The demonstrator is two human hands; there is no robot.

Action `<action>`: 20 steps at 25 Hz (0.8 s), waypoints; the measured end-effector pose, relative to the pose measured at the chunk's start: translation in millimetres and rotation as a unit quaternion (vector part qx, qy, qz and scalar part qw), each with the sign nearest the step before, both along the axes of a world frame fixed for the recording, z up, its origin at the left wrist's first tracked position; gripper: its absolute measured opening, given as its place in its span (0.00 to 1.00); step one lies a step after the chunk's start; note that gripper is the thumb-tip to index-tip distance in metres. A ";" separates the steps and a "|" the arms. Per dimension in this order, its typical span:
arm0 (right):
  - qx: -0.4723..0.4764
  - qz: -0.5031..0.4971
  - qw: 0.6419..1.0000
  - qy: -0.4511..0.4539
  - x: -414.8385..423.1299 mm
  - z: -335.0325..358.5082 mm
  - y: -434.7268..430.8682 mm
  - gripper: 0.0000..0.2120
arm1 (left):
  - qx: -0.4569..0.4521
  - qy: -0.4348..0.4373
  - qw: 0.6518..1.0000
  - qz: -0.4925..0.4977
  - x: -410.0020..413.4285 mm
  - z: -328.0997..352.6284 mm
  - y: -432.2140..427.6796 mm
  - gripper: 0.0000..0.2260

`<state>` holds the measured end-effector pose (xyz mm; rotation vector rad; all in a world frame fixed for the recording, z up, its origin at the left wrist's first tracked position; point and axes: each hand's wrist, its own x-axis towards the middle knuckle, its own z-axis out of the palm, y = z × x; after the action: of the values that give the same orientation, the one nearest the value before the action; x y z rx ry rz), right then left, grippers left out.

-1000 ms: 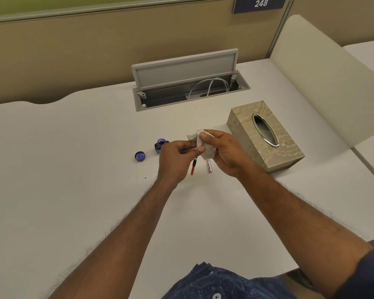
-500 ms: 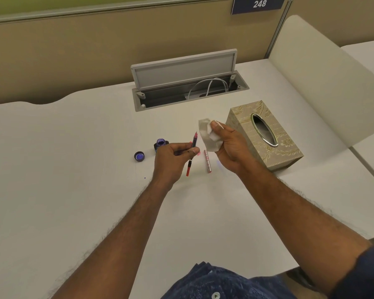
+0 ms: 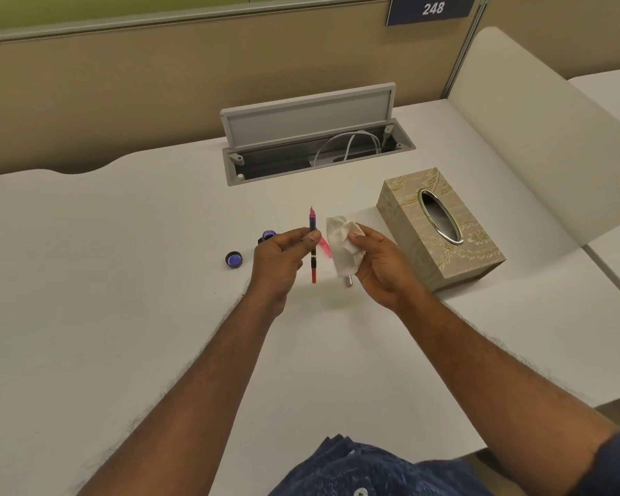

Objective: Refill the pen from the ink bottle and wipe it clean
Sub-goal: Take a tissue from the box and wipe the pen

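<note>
Two hands work above mid-worktop: left hand (image 3: 283, 261) pinches the pen (image 3: 313, 245) upright, right hand (image 3: 380, 261) grips a crumpled tissue (image 3: 342, 245) just beside it. Ink bottle (image 3: 267, 237) stands uncapped behind the left hand.

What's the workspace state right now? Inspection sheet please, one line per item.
Surface: white desk, bare apart from the items below.
Job's things: pen held upright, nib up; tissue crumpled beside it, apart from it; ink bottle open behind the left hand; its cap lies on the desk to the left; pink pen part lies on the desk, partly hidden behind the tissue.
Clutter: tissue box at the right.
Grips: left hand pinches the pen; right hand holds the tissue.
Cables: white cable inside the open hatch.
Surroundings: beige partition, sign 248.
</note>
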<state>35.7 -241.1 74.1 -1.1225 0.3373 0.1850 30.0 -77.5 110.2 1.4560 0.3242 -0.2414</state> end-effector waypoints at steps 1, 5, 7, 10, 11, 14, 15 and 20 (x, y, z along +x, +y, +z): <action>0.003 0.003 1.000 0.002 -1.8 -0.6 2.2 0.16 | -0.011 0.003 1.000 -0.003 -0.6 0.4 -0.7 0.15; -0.004 0.005 1.000 0.011 -7.4 1.7 13.0 0.11 | -0.050 0.008 0.998 -0.022 -3.3 0.8 -3.9 0.09; -0.021 0.008 1.000 0.010 -8.4 3.0 18.5 0.07 | -0.054 0.009 0.998 -0.037 -6.2 0.7 -6.5 0.04; -0.049 -0.001 0.999 0.009 -8.4 4.9 24.9 0.07 | -0.035 0.013 0.999 -0.030 -8.0 -3.2 -9.2 0.05; -0.053 -0.006 0.999 0.008 -7.4 4.7 25.9 0.08 | -0.030 0.016 0.999 -0.022 -7.9 -3.8 -9.6 0.05; -0.089 -0.001 0.996 0.008 -4.8 3.6 25.9 0.09 | -0.037 0.024 0.999 0.001 -5.7 -5.9 -9.1 0.03; -0.101 0.005 0.995 0.006 -4.8 3.2 25.4 0.08 | -0.042 0.028 0.999 0.010 -5.1 -6.5 -8.7 0.03; -0.173 -0.018 0.984 -0.028 -6.5 -3.9 8.2 0.09 | -0.062 0.053 0.996 0.041 -2.5 -8.9 -3.6 0.07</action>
<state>29.2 -233.0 70.2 -1.4611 0.3485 0.0629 27.5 -81.1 101.3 1.3076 0.4468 -0.2691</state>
